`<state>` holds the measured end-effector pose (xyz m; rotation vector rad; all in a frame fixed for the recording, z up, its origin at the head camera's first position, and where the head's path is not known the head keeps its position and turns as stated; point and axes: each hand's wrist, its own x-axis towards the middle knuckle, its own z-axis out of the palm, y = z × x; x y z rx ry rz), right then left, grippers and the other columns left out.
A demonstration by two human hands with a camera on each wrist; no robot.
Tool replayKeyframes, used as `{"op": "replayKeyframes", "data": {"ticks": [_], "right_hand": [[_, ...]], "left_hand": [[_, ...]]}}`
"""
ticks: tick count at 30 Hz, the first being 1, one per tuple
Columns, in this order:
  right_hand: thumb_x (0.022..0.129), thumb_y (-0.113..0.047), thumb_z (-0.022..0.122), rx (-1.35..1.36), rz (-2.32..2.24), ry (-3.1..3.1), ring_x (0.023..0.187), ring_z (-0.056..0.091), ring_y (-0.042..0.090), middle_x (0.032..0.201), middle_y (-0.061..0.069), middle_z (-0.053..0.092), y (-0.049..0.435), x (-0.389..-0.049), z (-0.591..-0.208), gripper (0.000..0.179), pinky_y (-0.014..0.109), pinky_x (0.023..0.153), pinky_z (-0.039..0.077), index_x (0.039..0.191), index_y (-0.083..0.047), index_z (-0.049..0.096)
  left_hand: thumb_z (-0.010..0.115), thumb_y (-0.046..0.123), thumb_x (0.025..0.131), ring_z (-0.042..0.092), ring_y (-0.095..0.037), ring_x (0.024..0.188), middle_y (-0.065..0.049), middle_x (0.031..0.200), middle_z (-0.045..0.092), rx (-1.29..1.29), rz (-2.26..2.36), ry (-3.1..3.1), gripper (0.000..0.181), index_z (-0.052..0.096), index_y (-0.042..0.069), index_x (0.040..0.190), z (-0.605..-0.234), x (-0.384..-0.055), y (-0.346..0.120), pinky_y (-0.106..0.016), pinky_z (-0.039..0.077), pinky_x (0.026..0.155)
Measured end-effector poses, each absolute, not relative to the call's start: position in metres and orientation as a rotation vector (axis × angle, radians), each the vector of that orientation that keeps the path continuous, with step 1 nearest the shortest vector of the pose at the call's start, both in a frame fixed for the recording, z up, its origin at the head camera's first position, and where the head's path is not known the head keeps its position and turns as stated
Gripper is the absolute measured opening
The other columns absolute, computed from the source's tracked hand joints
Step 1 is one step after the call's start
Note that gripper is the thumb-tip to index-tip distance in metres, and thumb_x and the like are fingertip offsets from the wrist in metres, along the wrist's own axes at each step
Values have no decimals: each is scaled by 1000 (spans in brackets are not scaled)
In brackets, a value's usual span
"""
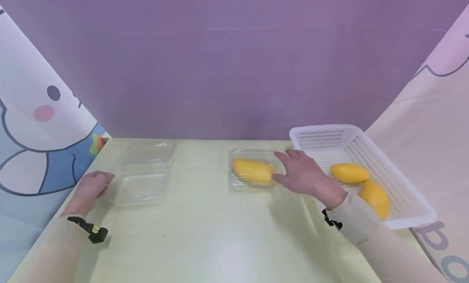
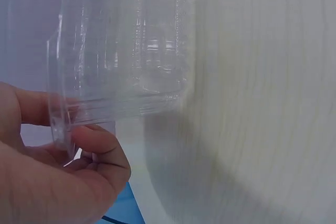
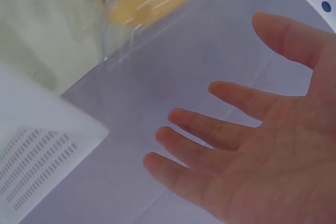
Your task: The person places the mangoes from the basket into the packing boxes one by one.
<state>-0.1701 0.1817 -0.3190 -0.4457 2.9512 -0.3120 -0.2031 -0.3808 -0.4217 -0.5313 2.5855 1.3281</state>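
Observation:
An opened clear plastic clamshell box (image 1: 144, 189) lies on the table at the left, its two halves spread apart. My left hand (image 1: 94, 185) is at the near half's left side; in the left wrist view the thumb and fingers pinch the box's rim (image 2: 59, 124). Near the middle, a second clear plastic box (image 1: 242, 186) holds a yellow mango (image 1: 253, 170). Over that box's right end hovers my right hand (image 1: 302, 173). Its spread fingers (image 3: 210, 129) hold nothing in the right wrist view, apart from the box.
To the right stands a white perforated plastic basket (image 1: 406, 193), partly behind my right forearm. Inside it are two yellow mangoes (image 1: 349, 173). A purple backdrop (image 1: 234, 71) rises behind the pale wooden table (image 1: 205, 242), with printed cloths on both sides.

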Motion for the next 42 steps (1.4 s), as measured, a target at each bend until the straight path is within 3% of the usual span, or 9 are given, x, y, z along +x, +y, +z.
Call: {"op": "replayKeyframes", "data": {"ticks": [7, 25, 32, 42], "right_hand": [[98, -37, 62, -410, -306, 2963, 140, 33, 52, 152, 31, 38, 196, -171, -319, 69, 66, 111, 30, 153, -2, 40], [98, -36, 61, -330, -352, 2983, 133, 38, 56, 148, 34, 39, 236, -181, -321, 71, 70, 101, 37, 152, 3, 37], [99, -36, 58, -272, -378, 2986, 134, 35, 56, 150, 33, 37, 254, -185, -322, 69, 73, 97, 37, 153, 1, 36], [100, -35, 57, -256, -372, 2995, 131, 36, 59, 146, 38, 37, 280, -194, -325, 70, 71, 103, 34, 152, 6, 34]], "left_hand": [[41, 25, 103, 51, -18, 80, -6, 95, 51, -424, 1380, 2572, 58, 39, -15, 144, -425, -205, -371, -31, 46, 72], [37, 22, 105, 48, -25, 97, -18, 118, 45, -370, 1473, 2447, 56, 33, -15, 147, -427, -207, -346, -30, 50, 76], [39, 20, 105, 50, -20, 90, -10, 105, 50, -366, 1529, 2420, 50, 37, -13, 142, -429, -208, -341, -30, 50, 73], [39, 24, 107, 50, -22, 92, -12, 107, 48, -320, 1549, 2397, 51, 36, -11, 143, -431, -211, -329, -32, 49, 75]]}}
